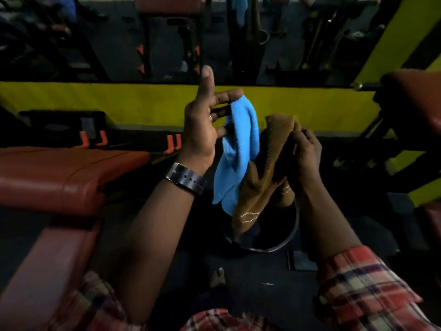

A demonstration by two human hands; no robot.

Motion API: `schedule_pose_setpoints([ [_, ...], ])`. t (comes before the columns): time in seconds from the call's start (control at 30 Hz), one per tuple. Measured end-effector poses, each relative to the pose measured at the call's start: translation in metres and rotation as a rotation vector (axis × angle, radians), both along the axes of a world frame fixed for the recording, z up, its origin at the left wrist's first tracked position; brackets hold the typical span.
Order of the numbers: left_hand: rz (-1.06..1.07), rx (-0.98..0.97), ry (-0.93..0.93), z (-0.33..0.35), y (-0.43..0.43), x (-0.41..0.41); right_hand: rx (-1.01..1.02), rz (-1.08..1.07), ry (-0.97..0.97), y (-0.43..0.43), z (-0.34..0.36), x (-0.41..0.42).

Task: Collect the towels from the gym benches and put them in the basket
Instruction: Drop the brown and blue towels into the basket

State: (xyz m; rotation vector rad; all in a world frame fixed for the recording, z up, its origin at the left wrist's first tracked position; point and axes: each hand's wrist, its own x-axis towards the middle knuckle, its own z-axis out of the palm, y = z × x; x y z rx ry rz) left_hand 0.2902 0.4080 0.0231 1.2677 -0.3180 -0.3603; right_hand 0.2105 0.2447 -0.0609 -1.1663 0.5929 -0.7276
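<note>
A blue towel (238, 151) hangs from my left hand (202, 130), pinched at its top edge between the fingertips with the thumb sticking up. Beside it, my right hand (306, 154) grips a brown towel (265, 177) with pale stitched lines. Both towels dangle side by side, touching, directly above a dark round basket (285, 242) with a metal rim on the floor. The brown towel's lower end reaches down to the basket's opening. Most of the basket is hidden behind the towels.
A red padded gym bench (59, 177) lies to the left, with another red pad (415, 101) at the right edge. A yellow beam (95, 101) crosses behind my hands. A dark flat object (301, 260) lies on the floor near the basket. Another blue cloth (239, 8) hangs at the top.
</note>
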Motion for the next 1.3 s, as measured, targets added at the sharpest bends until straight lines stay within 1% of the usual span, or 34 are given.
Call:
schedule_pose_setpoints([
  [0.17,-0.158,0.038,0.133,-0.045,-0.055,0.018,0.025,-0.137,0.221,-0.044,-0.040,0.002],
  [0.23,-0.203,0.084,0.141,-0.068,-0.067,0.021,0.052,-0.111,0.266,-0.052,-0.061,-0.004],
  [0.37,-0.210,0.233,0.250,-0.118,-0.087,0.033,0.028,-0.027,0.417,-0.064,-0.105,-0.010],
  [0.5,-0.183,0.329,0.350,-0.166,-0.099,0.046,0.032,-0.044,0.582,-0.077,-0.143,-0.006],
  [0.57,-0.157,0.399,0.424,-0.187,-0.106,0.046,0.031,-0.016,0.654,-0.087,-0.162,-0.005],
  [0.67,-0.146,0.486,0.464,-0.209,-0.113,0.041,0.016,0.032,0.722,-0.098,-0.183,-0.005],
  [0.77,-0.120,0.497,0.531,-0.224,-0.125,0.036,-0.034,0.169,0.813,-0.109,-0.199,0.000],
  [0.83,-0.096,0.504,0.584,-0.230,-0.133,0.033,-0.019,0.244,0.864,-0.114,-0.205,0.003],
  [0.93,-0.046,0.484,0.662,-0.235,-0.137,0.026,0.046,0.292,0.878,-0.114,-0.209,0.006],
  [1.03,0.011,0.443,0.665,-0.234,-0.135,0.018,0.098,0.304,0.797,-0.111,-0.206,0.007],
  [1.17,0.101,0.385,0.667,-0.224,-0.118,0.013,0.085,0.329,0.739,-0.098,-0.193,0.021],
  [1.3,0.223,0.309,0.656,-0.210,-0.076,0.010,0.088,0.433,0.674,-0.066,-0.173,0.043],
])
